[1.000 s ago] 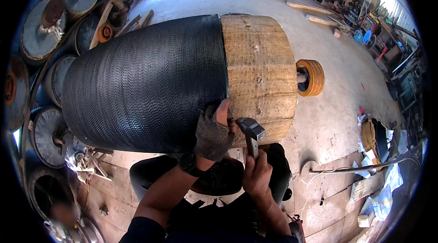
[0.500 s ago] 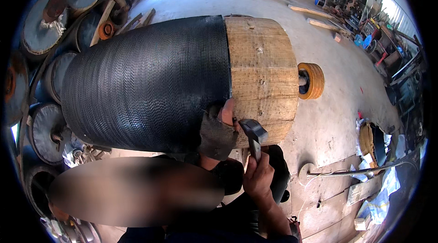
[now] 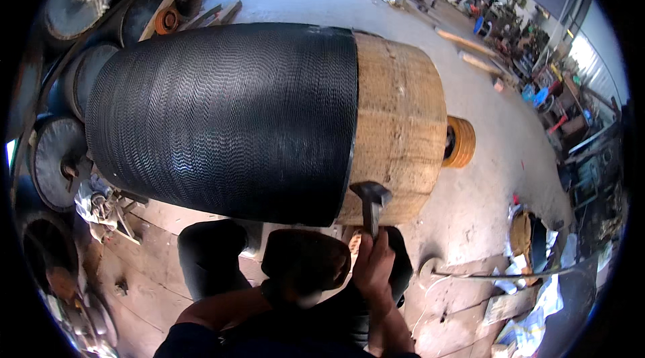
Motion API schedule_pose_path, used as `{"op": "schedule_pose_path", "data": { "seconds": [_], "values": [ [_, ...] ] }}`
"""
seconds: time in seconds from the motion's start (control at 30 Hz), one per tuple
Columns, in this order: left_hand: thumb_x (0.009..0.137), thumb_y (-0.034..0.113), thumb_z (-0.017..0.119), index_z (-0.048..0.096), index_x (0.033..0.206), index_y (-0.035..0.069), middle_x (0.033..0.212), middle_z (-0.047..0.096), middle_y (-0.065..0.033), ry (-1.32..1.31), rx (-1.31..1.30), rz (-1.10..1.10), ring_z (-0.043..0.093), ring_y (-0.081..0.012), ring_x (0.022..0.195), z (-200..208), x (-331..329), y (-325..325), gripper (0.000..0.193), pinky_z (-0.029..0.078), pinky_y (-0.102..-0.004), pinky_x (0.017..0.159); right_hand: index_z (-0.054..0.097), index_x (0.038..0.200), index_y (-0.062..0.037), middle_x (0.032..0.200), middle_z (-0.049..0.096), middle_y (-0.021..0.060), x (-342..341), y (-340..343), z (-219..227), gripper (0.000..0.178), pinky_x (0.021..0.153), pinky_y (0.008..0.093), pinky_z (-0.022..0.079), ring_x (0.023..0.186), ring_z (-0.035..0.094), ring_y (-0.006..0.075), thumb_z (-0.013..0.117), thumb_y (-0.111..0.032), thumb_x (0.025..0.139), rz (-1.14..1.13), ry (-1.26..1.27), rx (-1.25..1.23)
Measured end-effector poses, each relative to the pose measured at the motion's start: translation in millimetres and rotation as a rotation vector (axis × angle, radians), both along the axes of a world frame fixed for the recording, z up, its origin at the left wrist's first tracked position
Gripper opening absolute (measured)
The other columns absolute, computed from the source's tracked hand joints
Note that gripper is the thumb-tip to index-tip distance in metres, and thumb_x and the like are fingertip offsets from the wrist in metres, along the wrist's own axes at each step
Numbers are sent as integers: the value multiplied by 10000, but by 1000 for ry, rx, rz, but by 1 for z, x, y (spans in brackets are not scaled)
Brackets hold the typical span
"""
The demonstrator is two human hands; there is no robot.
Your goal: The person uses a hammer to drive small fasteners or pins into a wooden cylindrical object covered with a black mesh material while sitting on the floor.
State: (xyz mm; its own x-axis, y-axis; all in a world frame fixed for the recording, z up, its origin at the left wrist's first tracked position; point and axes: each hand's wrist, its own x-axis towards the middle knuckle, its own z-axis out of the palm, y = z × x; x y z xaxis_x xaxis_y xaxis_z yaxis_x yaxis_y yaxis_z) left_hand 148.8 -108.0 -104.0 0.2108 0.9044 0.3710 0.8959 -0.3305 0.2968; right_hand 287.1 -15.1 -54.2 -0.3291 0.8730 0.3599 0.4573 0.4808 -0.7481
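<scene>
My right hand is wrapped round the handle of a hammer. The hammer's dark head lies in front of the tan, woven-looking end section of a large roller. Black ribbed covering wraps the rest of the roller, its straight edge meeting the tan part. My left forearm reaches in to a dark, open-topped container or pouch between my knees. The left hand is in shadow there, its fingers hidden.
A yellow-brown grooved wheel sits on the roller's right end. Large drums crowd the left side. At right stand a rod on a round base and scraps of plastic. Machinery and clutter line the far right wall.
My gloved left hand has left the edge of the black covering and drawn back to the dark container. The right hand still holds the hammer. The view has shifted.
</scene>
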Motion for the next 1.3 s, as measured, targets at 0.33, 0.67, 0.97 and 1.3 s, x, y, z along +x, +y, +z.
{"op": "schedule_pose_path", "data": {
  "seconds": [0.33,0.67,0.97,1.3],
  "values": [
    [909,99,620,647,1185,2,1118,643,-157,-218,-208,-161,593,-284,1100,-31,2,0,294,475,-406,978,532,943,2,685,592,193,-10,4,-4,202,520,391,462,638,605,369,509,-191,998,-78,-44,-127],
    [916,91,612,600,1264,-11,1352,547,-217,-583,-229,-208,486,-330,1294,-63,9,-23,362,356,-451,1150,511,877,20,713,595,299,-15,4,-4,278,525,505,452,691,608,512,539,-220,1015,-105,-150,-114],
    [974,153,574,510,1368,-25,1354,564,-197,243,-247,-125,557,-265,1236,-13,4,2,437,473,-384,1049,544,933,-5,638,579,228,-11,10,-8,250,504,471,467,582,576,459,540,-244,1007,-118,-224,270],
    [856,248,715,618,1250,19,1093,611,-191,-391,364,133,628,-299,937,53,-28,21,466,510,-394,719,512,886,-10,627,551,186,-9,3,-20,231,492,427,464,551,600,290,483,-202,1011,-102,-167,138]
  ]
}}
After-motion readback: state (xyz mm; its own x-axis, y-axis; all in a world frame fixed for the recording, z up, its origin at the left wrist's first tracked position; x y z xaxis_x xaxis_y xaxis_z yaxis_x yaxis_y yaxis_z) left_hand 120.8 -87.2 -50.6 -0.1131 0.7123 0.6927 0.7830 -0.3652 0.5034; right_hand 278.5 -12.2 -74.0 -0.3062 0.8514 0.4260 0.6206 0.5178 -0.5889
